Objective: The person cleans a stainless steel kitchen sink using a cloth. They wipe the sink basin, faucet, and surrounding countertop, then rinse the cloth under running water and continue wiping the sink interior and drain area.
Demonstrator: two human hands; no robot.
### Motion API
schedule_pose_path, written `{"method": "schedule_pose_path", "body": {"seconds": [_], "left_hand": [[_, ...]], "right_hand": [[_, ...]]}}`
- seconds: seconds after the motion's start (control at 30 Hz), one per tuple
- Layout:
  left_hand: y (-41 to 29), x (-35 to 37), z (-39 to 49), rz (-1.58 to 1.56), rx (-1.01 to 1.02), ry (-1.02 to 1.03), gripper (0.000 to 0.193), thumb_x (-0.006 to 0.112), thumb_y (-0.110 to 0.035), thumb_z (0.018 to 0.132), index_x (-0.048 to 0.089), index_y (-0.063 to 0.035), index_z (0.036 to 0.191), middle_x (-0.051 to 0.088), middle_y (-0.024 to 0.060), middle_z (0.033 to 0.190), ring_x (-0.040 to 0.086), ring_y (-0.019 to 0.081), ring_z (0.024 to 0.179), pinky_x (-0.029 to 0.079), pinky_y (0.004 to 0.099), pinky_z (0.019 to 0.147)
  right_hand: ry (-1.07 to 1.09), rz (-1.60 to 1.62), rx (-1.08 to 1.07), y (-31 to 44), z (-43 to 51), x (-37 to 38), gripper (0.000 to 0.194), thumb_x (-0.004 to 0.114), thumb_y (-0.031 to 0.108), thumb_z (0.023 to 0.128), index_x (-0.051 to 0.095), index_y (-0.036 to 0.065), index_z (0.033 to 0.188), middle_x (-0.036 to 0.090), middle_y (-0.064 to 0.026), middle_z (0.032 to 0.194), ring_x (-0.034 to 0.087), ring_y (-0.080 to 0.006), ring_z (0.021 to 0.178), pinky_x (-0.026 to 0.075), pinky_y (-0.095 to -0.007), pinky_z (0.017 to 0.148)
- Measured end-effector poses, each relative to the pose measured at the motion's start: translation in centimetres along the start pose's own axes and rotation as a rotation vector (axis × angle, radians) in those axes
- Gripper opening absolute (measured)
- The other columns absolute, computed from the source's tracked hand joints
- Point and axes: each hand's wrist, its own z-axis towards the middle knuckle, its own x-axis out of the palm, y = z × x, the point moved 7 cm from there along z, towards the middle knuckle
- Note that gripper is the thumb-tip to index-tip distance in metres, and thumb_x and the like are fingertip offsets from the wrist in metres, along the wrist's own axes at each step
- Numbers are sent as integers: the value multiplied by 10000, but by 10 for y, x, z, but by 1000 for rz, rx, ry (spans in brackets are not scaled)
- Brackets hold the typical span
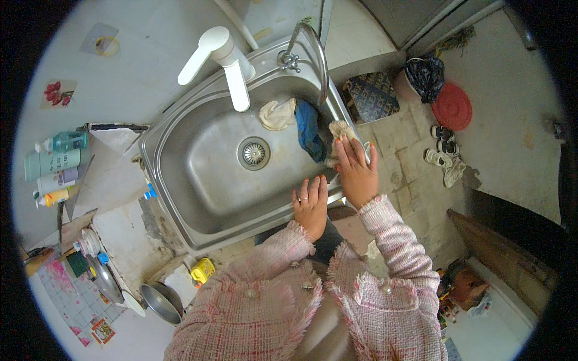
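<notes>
My right hand [357, 173] presses a crumpled beige cloth [339, 130] onto the right rim of a stainless steel sink [207, 198]; the fingers cover part of it. On the sink's near rim rests my left hand [311, 210], holding nothing, with a ring on one finger and the fingertips over the basin. Inside the basin, a blue cloth [309, 128] lies against the right wall, touching a cream cloth [276, 115]. The round drain strainer [254, 154] sits left of them, with no standing water visible around it.
A white lever faucet [235, 81] and a curved metal tap [321, 58] reach over the basin. Bottles [54, 164] stand at the left. A yellow bottle [202, 270] and a metal pan [160, 302] are lower left. Shoes [445, 158] and a red round lid [452, 107] lie right.
</notes>
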Motion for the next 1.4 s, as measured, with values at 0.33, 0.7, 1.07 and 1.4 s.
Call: {"method": "schedule_pose_path", "body": {"seconds": [0.33,0.7,1.07,1.4], "left_hand": [[1,3,-1,-26,13,25,559,437,-153,922,296,-83,1458,335,71,1464,291,325,1360,269,615,1061],[1,0,2,22,18,-28,563,459,-118,897,335,-103,1446,376,61,1443,328,316,1348,274,522,1086],[2,3,3,-24,12,47,586,453,-126,912,275,-88,1469,327,80,1467,282,333,1375,239,553,1097],[-1,-3,7,9,4,-85,612,459,-177,930,232,-90,1492,306,93,1496,335,317,1353,322,561,1052]], "right_hand": [[4,-22,52,9,23,7,571,463,179,887,357,70,1437,361,-48,1504,329,-234,1354,341,-408,967],[94,148,142,-11,-55,-29,362,501,122,878,564,119,1234,602,3,1263,473,-170,1226,235,-499,1047],[33,90,168,-6,-63,-31,334,512,181,911,561,155,1240,615,24,1232,477,-162,1220,175,-479,1095],[-23,131,243,0,-39,-27,433,565,275,884,521,142,1294,590,24,1262,452,-160,1234,197,-464,1083]]}}
